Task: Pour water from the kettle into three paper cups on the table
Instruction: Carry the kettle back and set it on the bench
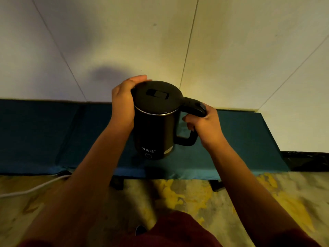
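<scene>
A black electric kettle (156, 120) with a closed black lid and a thin metal rim stands upright over the blue-covered table (240, 139), near the middle of the view. My right hand (203, 122) is wrapped around its handle on the right. My left hand (124, 102) presses flat against the kettle's upper left side and the edge of the lid. No paper cups are in view.
The low table runs left to right against a pale panelled wall (231, 50). A white cable (35, 188) lies on the patterned floor at the left. Dark table legs (116, 183) show under the front edge. My dark red clothing fills the bottom.
</scene>
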`<act>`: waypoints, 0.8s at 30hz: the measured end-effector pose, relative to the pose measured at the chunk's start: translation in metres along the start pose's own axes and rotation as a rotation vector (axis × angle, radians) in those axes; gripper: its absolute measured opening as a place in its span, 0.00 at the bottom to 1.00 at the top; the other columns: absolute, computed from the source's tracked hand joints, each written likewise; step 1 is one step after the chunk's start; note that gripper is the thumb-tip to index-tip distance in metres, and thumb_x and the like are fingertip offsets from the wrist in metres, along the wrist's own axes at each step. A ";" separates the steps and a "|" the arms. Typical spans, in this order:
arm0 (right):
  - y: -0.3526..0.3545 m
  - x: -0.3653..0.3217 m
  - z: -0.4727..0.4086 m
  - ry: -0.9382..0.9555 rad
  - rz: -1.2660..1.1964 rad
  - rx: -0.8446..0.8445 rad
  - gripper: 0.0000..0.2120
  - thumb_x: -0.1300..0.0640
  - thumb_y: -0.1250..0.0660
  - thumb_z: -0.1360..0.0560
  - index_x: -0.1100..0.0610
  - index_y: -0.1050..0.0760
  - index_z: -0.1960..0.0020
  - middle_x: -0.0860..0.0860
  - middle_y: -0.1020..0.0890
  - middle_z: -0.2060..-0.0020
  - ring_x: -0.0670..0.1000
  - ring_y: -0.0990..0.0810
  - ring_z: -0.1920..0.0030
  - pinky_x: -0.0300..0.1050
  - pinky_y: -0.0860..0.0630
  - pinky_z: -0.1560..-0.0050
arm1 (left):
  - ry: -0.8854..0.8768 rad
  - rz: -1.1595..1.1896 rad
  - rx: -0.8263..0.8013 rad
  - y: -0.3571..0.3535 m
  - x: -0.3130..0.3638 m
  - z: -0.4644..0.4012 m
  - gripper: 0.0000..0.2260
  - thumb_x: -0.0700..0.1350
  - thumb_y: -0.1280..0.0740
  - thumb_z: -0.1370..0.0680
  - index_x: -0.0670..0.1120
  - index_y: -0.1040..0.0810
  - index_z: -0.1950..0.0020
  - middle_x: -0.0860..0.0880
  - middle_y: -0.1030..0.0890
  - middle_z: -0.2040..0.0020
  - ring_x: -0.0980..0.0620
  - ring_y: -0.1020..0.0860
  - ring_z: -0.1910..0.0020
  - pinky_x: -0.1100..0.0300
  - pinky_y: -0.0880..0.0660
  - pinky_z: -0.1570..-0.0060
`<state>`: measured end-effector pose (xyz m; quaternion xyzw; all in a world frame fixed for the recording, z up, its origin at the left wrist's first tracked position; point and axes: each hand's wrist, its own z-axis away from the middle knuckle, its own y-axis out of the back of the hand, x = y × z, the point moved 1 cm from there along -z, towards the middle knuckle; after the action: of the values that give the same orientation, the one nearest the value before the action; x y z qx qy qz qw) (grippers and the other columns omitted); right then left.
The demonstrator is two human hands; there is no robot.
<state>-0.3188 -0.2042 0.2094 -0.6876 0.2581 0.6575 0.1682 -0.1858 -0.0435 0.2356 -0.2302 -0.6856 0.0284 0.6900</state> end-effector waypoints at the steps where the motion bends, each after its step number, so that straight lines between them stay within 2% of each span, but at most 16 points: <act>1: -0.002 0.002 -0.006 -0.023 0.017 0.009 0.16 0.72 0.32 0.33 0.51 0.22 0.61 0.43 0.23 0.76 0.43 0.27 0.74 0.42 0.30 0.67 | 0.017 -0.001 0.016 0.002 -0.004 -0.006 0.12 0.42 0.36 0.23 0.41 0.14 0.49 0.42 0.13 0.51 0.45 0.16 0.49 0.57 0.20 0.50; 3: -0.007 0.008 -0.018 -0.042 0.054 0.040 0.18 0.73 0.32 0.31 0.49 0.21 0.59 0.41 0.22 0.75 0.41 0.26 0.73 0.40 0.28 0.66 | 0.038 -0.019 0.032 0.004 -0.014 -0.018 0.12 0.44 0.37 0.23 0.44 0.13 0.52 0.43 0.13 0.51 0.45 0.16 0.49 0.55 0.20 0.48; 7: -0.013 0.034 -0.035 -0.026 0.059 0.151 0.14 0.71 0.30 0.30 0.52 0.23 0.61 0.43 0.24 0.73 0.45 0.26 0.70 0.41 0.28 0.65 | 0.052 -0.058 0.040 0.002 -0.037 -0.042 0.13 0.43 0.38 0.22 0.47 0.13 0.57 0.43 0.14 0.51 0.46 0.16 0.49 0.53 0.19 0.46; 9: -0.014 0.049 -0.051 -0.007 0.052 0.191 0.13 0.70 0.30 0.31 0.53 0.24 0.62 0.45 0.24 0.72 0.46 0.27 0.69 0.43 0.28 0.64 | 0.065 -0.052 0.046 -0.002 -0.045 -0.055 0.13 0.42 0.38 0.22 0.45 0.13 0.56 0.45 0.14 0.53 0.47 0.16 0.50 0.57 0.19 0.51; 11: -0.016 0.060 -0.065 0.001 0.034 0.214 0.13 0.69 0.30 0.32 0.51 0.24 0.63 0.43 0.23 0.72 0.43 0.26 0.69 0.40 0.27 0.64 | 0.062 -0.050 0.023 -0.005 -0.052 -0.068 0.11 0.41 0.37 0.22 0.42 0.14 0.52 0.43 0.14 0.51 0.46 0.16 0.49 0.57 0.19 0.50; 14: -0.022 0.076 -0.094 -0.028 0.009 0.192 0.16 0.71 0.30 0.32 0.50 0.26 0.65 0.40 0.23 0.74 0.40 0.26 0.70 0.35 0.27 0.66 | 0.021 -0.086 -0.015 -0.002 -0.066 -0.098 0.12 0.39 0.38 0.21 0.39 0.16 0.49 0.41 0.15 0.48 0.43 0.17 0.45 0.48 0.21 0.42; 17: -0.027 0.087 -0.120 -0.049 0.028 0.147 0.18 0.72 0.29 0.30 0.51 0.28 0.66 0.41 0.25 0.75 0.40 0.28 0.71 0.34 0.28 0.67 | 0.035 -0.139 -0.028 0.003 -0.080 -0.121 0.14 0.39 0.40 0.21 0.37 0.17 0.46 0.40 0.15 0.46 0.41 0.18 0.44 0.46 0.22 0.40; 21: -0.032 0.100 -0.148 -0.046 0.069 0.116 0.16 0.71 0.29 0.31 0.52 0.27 0.64 0.46 0.25 0.70 0.41 0.27 0.69 0.35 0.28 0.66 | 0.142 -0.166 0.039 0.005 -0.096 -0.145 0.14 0.44 0.40 0.21 0.45 0.14 0.50 0.44 0.14 0.47 0.44 0.17 0.45 0.47 0.21 0.41; 24: -0.036 0.109 -0.159 -0.039 0.084 0.084 0.15 0.72 0.29 0.31 0.51 0.23 0.61 0.46 0.21 0.67 0.42 0.23 0.65 0.36 0.25 0.61 | 0.197 -0.168 0.044 0.010 -0.108 -0.157 0.16 0.50 0.42 0.21 0.47 0.15 0.49 0.44 0.14 0.46 0.45 0.17 0.44 0.46 0.21 0.40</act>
<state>-0.1678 -0.2800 0.1095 -0.6558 0.3105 0.6657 0.1741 -0.0391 -0.1162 0.1382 -0.1584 -0.6305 -0.0373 0.7589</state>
